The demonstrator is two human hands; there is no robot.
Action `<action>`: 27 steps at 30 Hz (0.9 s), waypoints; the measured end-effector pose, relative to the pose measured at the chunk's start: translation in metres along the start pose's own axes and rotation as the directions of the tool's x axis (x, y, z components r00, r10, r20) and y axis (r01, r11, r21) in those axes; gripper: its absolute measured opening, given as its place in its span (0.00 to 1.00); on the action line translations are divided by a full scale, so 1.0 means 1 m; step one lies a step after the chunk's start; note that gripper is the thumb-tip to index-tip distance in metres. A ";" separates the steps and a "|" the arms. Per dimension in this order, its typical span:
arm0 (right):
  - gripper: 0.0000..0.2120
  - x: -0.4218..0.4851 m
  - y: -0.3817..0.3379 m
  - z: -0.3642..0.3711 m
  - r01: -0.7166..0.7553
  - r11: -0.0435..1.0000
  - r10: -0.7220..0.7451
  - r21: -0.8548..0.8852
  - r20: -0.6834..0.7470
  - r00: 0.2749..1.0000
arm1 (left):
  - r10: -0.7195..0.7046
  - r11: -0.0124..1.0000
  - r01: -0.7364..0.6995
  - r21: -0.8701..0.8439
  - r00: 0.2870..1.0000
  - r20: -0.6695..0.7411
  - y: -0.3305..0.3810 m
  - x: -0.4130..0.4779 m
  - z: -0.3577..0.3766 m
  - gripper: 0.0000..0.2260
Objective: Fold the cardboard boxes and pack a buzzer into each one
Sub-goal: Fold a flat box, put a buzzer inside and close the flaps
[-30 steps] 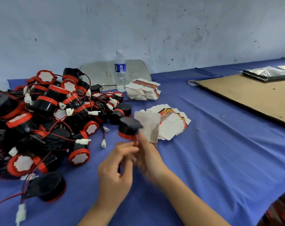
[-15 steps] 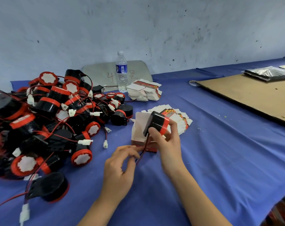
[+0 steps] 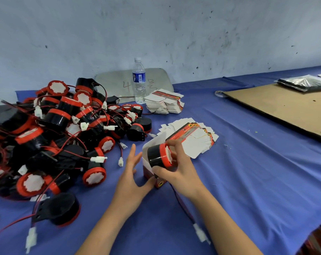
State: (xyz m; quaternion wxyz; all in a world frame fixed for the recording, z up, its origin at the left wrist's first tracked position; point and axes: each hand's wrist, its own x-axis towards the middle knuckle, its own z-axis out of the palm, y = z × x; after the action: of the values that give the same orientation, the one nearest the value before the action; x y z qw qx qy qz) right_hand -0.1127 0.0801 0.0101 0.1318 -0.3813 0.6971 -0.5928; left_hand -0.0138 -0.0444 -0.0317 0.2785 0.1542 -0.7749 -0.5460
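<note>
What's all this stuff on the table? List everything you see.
Loose buzzers: many, black and red, heaped at left.
Held buzzer: one, black and red, at box mouth.
Open box: one, white and red, centre.
Flat boxes: two stacks, white and red, behind the open box.
Bottle: one, clear, at back.
Cardboard sheet: one, brown, right.
Cloth: one, blue, covering table.
Left hand: open, thumb against the open box.
Right hand: grips the held buzzer.

— What stands at the far side?
— A clear water bottle [image 3: 139, 80], upright on the blue cloth [image 3: 248, 172], in front of a grey panel [image 3: 159, 80] leaning on the scuffed wall [image 3: 156, 34]. A red "4" is written on the panel.
— And to the right?
— A flat brown board [image 3: 284, 107], a tape roll [image 3: 220, 93] at its left corner, silvery bags [image 3: 303, 83] at its far end.
</note>
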 end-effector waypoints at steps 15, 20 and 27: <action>0.32 0.005 0.004 -0.013 0.235 0.972 -0.218 0.006 -0.352 0.910 | 0.035 0.975 -0.021 0.222 0.998 -0.057 -0.005 0.003 0.005 0.46; 0.28 0.002 0.008 -0.003 0.236 0.866 -0.297 -0.440 -0.073 0.952 | 0.037 0.993 -0.031 0.110 0.998 -0.053 -0.003 0.004 0.010 0.48; 0.26 0.003 0.010 -0.012 0.189 0.773 -0.239 -0.606 -0.001 0.971 | 0.031 0.991 -0.024 0.129 0.998 -0.052 0.003 0.001 0.009 0.48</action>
State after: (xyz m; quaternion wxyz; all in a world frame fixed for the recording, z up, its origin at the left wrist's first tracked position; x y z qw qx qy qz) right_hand -0.1264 0.0865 0.0050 -0.0916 -0.4565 0.8056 -0.3665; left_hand -0.0197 -0.0369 -0.0313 0.2960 0.1758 -0.8027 -0.4870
